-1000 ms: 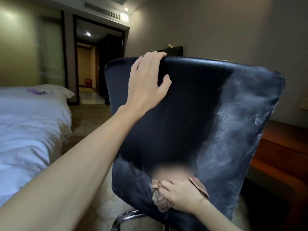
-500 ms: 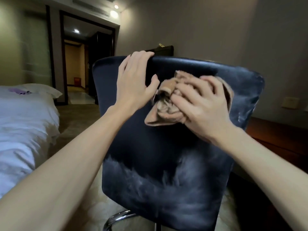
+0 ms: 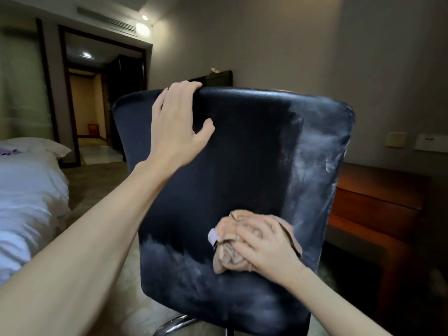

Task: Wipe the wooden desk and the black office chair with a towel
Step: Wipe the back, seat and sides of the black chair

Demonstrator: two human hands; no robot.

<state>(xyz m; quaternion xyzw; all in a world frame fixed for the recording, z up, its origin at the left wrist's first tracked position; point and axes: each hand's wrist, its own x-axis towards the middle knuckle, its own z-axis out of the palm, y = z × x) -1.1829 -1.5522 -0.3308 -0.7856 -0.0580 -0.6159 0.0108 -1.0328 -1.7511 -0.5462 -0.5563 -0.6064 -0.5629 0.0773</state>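
Beige towel (image 3: 228,254) in grip of right hand (image 3: 268,248), low on chair back (image 3: 242,154).

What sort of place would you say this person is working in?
Most likely a hotel guest room: a bed in white linen on the left, a wooden desk against the wall on the right with switch plates above it, and an air vent above the entry corridor.

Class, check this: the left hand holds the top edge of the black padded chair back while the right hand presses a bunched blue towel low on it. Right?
The head view shows the bunched towel under the right hand is beige, not blue. The left hand does hold the top edge of the black padded chair back.
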